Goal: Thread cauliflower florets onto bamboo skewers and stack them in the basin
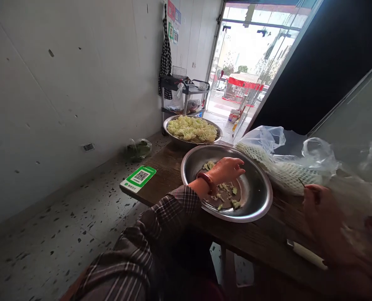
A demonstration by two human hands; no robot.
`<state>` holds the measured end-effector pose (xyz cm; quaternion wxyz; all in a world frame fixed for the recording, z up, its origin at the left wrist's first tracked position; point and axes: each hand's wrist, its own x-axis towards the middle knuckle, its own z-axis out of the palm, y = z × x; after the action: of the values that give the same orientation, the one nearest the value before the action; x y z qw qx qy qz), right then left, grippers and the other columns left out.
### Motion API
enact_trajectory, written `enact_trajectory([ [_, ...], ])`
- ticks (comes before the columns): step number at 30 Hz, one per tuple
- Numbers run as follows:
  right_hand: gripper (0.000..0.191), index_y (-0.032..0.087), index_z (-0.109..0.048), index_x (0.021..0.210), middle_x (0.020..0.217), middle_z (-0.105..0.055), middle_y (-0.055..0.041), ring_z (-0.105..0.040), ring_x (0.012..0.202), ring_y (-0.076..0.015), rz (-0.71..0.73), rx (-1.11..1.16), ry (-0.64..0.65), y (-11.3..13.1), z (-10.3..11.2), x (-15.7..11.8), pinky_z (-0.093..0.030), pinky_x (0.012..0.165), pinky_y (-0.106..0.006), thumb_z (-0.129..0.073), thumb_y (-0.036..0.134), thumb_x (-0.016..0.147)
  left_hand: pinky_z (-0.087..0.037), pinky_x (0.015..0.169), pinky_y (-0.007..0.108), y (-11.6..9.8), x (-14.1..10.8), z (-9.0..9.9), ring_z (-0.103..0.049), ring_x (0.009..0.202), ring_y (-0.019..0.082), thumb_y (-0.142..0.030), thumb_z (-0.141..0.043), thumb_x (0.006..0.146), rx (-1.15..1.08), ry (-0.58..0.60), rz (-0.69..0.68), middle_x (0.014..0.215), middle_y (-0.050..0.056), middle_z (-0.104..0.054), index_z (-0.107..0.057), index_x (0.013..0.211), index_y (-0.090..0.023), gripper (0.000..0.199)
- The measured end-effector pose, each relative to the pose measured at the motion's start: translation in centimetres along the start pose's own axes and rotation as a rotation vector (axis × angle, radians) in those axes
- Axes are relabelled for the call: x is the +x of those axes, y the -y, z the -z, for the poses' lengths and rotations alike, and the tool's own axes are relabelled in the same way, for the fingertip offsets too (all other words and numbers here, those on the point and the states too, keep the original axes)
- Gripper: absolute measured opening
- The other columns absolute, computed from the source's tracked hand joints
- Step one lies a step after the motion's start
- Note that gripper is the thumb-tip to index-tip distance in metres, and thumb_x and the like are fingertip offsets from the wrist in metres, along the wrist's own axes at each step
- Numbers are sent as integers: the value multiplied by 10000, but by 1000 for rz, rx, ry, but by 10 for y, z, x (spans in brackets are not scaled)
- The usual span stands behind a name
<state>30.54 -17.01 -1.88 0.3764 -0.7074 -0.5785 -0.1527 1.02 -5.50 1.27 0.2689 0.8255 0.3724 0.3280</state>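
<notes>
My left hand (228, 169), with a reddish-brown bangle at the wrist, hovers over a wide metal basin (265, 198). Its fingers are loosely bent and a little apart, with nothing visible in them. Inside the basin lie a cauliflower floret (209, 165) and small leaf and stem scraps (235, 204). To the right of the basin, my right hand (317, 200) is closed, and a thin dark stick (301, 182) pokes up from its fingertips. Below this hand, a pale-handled tool (308, 254) lies on the dark wooden table (251, 236).
Behind stands a second basin (170, 133) heaped with cauliflower pieces (192, 127). White foam netting and plastic bags (288, 167) lie right of the basins. A QR-code card (139, 179) rests at the table's left corner. A cart (186, 94) stands near the glass door.
</notes>
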Motion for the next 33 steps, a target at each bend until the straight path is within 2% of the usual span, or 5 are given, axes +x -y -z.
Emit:
enact_trajectory([
  [6,241,210,-692,1003,954,-753,-102,-701,856,-266,270,260,66,90,-7,11,-521,780,-402,-488,315,931,-449,635,249,-6,4,3,-585,652,122,-365,-677,867,-193,-25,-41,710,23,-669,-682,833,-129,239],
  [11,243,180,-734,986,905,-737,-103,-700,851,-247,316,395,123,116,-32,17,-527,819,-392,-511,244,915,-432,593,214,-15,5,7,-559,580,83,-242,-619,898,-470,76,-11,614,-6,-593,-597,719,-129,213],
  [20,156,211,-781,920,789,-730,-40,-651,651,-178,101,694,367,124,-49,22,-506,599,-307,-667,287,845,-315,545,230,-18,15,22,-427,500,72,-230,-566,930,-280,23,50,526,-19,-519,-551,637,-146,305],
  [24,139,197,-754,853,680,-673,-9,-575,542,-117,-141,1004,401,125,-55,32,-440,489,-256,-705,326,837,-306,580,250,-3,20,37,-411,540,90,-312,-575,929,-53,-22,47,503,-14,-478,-532,562,-157,401],
  [33,208,224,-701,904,750,-610,30,-529,575,-64,-569,1574,490,115,-68,47,-408,425,-176,-791,368,784,-373,720,290,38,9,28,-554,742,189,-204,-761,662,462,403,194,695,32,-619,-687,662,-198,75],
])
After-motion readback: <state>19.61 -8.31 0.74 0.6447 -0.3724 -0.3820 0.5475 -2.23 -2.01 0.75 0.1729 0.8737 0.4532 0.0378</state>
